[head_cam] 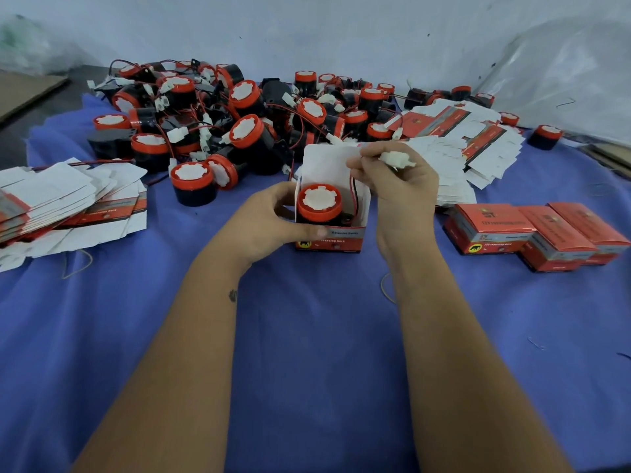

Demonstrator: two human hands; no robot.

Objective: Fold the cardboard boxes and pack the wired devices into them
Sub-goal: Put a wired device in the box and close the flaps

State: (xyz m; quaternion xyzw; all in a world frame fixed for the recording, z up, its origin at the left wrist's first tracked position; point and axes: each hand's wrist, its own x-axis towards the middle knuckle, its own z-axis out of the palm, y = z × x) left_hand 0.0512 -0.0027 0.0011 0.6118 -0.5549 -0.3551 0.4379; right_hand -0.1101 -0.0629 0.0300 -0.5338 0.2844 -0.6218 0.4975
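Pale wall point(341, 25) behind, blue cloth point(307, 336) over the surface, possibly clear plastic sheeting point(563, 73) at right

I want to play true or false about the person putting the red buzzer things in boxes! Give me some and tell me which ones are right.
1. A device already sits inside the open box. True.
2. The right hand is empty. False: it pinches the white plug on the device's wire.
3. The left hand holds the open box. True.
4. The closed boxes are on the person's left. False: they lie on the right.
5. The cloth under everything is green. False: it is blue.
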